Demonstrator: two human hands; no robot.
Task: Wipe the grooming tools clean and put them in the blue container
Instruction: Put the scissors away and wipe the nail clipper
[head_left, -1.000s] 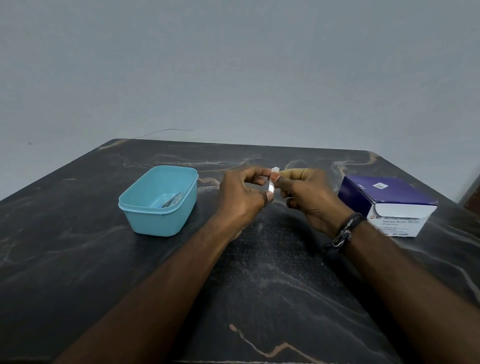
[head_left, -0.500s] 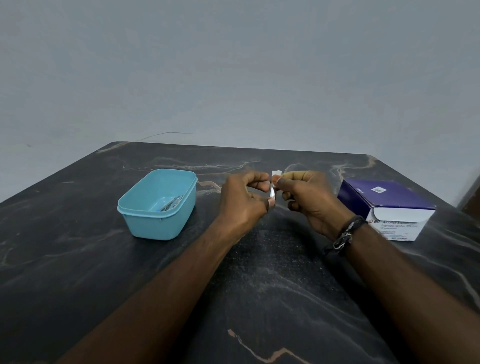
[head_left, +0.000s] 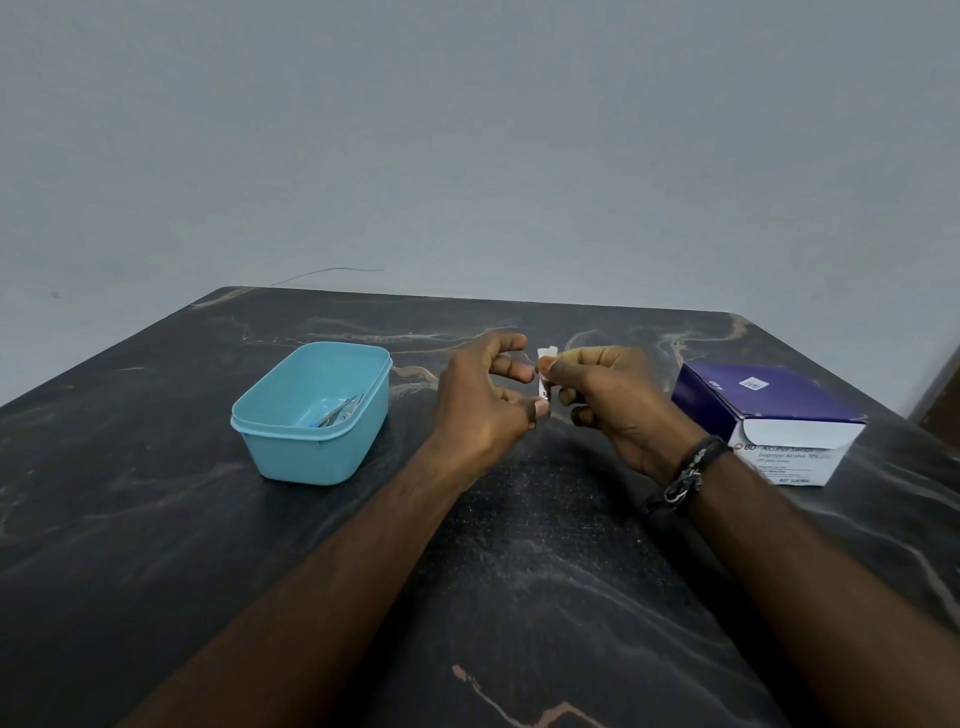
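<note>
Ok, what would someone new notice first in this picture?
Probably the two hands meeting mid-table: the right hand pinches a small white wipe around a thin metal tool, whose lower end the left hand holds. To the left sits a blue container with metal tools inside; to the right, a purple swab box.

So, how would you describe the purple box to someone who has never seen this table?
On the dark marbled table, look to the right side, beyond the right hand. The purple box stands there, with a white front face bearing printed text; the only other container is the blue tub on the left.
</note>
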